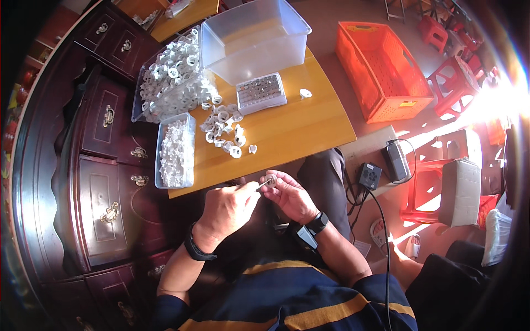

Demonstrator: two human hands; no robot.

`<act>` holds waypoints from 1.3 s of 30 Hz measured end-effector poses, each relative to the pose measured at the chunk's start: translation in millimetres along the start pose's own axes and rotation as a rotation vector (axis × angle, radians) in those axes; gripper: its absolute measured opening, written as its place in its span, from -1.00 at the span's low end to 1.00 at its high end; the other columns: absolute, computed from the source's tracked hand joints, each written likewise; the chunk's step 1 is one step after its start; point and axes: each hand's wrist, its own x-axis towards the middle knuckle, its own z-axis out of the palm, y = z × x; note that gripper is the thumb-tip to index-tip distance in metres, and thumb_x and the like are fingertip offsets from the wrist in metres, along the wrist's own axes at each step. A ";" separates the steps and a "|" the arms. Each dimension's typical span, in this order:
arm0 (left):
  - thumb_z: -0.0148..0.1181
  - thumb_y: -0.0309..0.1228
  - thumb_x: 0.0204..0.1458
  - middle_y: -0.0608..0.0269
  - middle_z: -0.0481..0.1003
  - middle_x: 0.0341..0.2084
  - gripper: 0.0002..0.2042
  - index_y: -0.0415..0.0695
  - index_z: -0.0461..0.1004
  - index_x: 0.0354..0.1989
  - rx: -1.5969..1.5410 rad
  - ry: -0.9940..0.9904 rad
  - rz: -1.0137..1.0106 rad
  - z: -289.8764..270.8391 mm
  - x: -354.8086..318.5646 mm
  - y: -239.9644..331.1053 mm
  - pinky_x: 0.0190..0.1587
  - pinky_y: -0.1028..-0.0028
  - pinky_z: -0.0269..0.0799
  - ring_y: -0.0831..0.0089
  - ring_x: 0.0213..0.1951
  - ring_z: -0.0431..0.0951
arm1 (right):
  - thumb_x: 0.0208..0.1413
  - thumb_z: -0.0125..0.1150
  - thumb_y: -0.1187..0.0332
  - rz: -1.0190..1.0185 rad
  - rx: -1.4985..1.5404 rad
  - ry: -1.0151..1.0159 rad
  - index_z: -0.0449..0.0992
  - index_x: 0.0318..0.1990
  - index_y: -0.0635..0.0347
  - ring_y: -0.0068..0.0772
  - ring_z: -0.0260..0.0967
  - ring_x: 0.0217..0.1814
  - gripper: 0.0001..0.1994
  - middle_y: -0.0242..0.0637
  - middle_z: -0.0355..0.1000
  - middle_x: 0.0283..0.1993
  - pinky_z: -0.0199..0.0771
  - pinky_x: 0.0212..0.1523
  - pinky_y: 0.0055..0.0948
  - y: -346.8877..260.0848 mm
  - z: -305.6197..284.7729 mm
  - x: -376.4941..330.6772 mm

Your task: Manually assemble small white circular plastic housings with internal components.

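Above my lap, just off the table's near edge, my two hands meet. My left hand (229, 207) is closed around a thin, pale rod-like tool (264, 183); its exact kind is hidden by the fingers. The tool's tip reaches a small round greyish part (271, 180), pinched between the fingertips of my right hand (292, 199). Beyond my hands, a loose group of white ring-shaped parts (223, 124) lies on the wooden table (298, 132). A white tray (261, 105) with rows of small round metallic pieces stands behind them.
A clear bin (259, 55) stands at the table's back, beside a heap of white rings (176, 71). A small tub of white pieces (176, 151) sits at the left edge. Dark drawers (105, 182) border the left; an orange crate (381, 71) and a cable (386, 248) are right.
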 end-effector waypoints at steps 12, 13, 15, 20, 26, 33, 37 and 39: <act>0.18 -0.45 0.09 0.11 0.55 -0.61 -0.94 -0.10 0.53 -0.40 -0.168 0.038 0.039 31.2 3.2 -14.5 -0.45 0.25 0.52 0.15 -0.52 0.61 | 0.37 -0.04 0.38 -0.034 -0.027 0.091 0.40 0.08 0.25 -0.24 0.49 0.06 -0.77 -0.13 0.47 0.05 0.48 0.15 -0.30 -0.2 0.3 -2.1; 0.17 -0.45 0.10 0.11 0.56 -0.60 -0.94 -0.10 0.53 -0.40 -0.177 0.005 0.023 32.6 2.5 -14.5 -0.46 0.26 0.52 0.15 -0.51 0.61 | 0.37 -0.04 0.36 -0.034 -0.007 0.091 0.40 0.05 0.26 -0.27 0.48 0.00 -0.78 -0.14 0.48 0.01 0.49 0.09 -0.33 1.7 0.4 -2.2; 0.16 -0.45 0.10 0.10 0.56 -0.59 -0.94 -0.11 0.53 -0.40 -0.188 -0.027 0.010 34.5 2.5 -11.1 -0.46 0.26 0.52 0.14 -0.51 0.62 | 0.37 -0.05 0.34 -0.038 0.011 0.093 0.40 0.03 0.26 -0.30 0.47 -0.05 -0.78 -0.16 0.49 -0.03 0.51 0.03 -0.36 4.5 -2.8 0.5; 0.14 -0.47 0.12 0.12 0.59 -0.56 -0.94 -0.10 0.54 -0.37 -0.174 0.014 -0.060 32.0 2.1 10.4 -0.46 0.30 0.55 0.17 -0.49 0.63 | 0.37 -0.06 0.30 -0.093 0.094 0.099 0.41 -0.04 0.24 -0.40 0.41 -0.20 -0.78 -0.20 0.48 -0.14 0.45 -0.16 -0.44 6.6 -7.2 4.9; 0.19 -0.55 0.05 0.08 0.56 -0.57 -0.91 -0.14 0.56 -0.27 -0.250 0.017 -0.067 36.0 -5.1 12.4 -0.46 0.27 0.50 0.11 -0.49 0.62 | 0.37 -0.07 0.30 -0.032 0.236 0.030 0.43 -0.07 0.26 -0.34 0.44 -0.13 -0.78 -0.19 0.49 -0.14 0.48 -0.16 -0.43 6.3 -10.3 7.6; 0.22 -0.55 0.07 0.03 0.48 -0.65 -0.91 -0.23 0.56 -0.25 -0.259 0.090 -0.122 12.4 -10.3 9.4 -0.58 0.38 0.35 0.29 -0.65 0.53 | 0.38 -0.11 0.34 0.015 0.408 -0.014 0.40 0.03 0.37 -0.17 0.43 0.13 -0.72 -0.07 0.46 -0.01 0.48 0.18 -0.26 2.4 -7.5 9.1; 0.22 -0.54 0.07 0.04 0.53 -0.57 -0.88 -0.23 0.55 -0.21 -0.134 0.110 -0.038 11.3 -11.5 12.4 -0.52 0.34 0.45 0.19 -0.56 0.58 | 0.36 -0.05 0.37 0.055 0.390 -0.004 0.41 0.05 0.40 -0.12 0.40 0.20 -0.73 -0.01 0.44 0.10 0.45 0.26 -0.24 -1.1 6.5 7.7; 0.22 -0.54 0.07 0.05 0.54 -0.56 -0.87 -0.22 0.55 -0.20 -0.084 0.095 -0.010 13.8 -12.3 15.9 -0.50 0.32 0.46 0.17 -0.54 0.58 | 0.35 -0.01 0.38 0.056 0.415 0.013 0.42 0.03 0.40 -0.13 0.40 0.21 -0.74 -0.01 0.44 0.11 0.43 0.28 -0.24 -2.2 8.7 5.0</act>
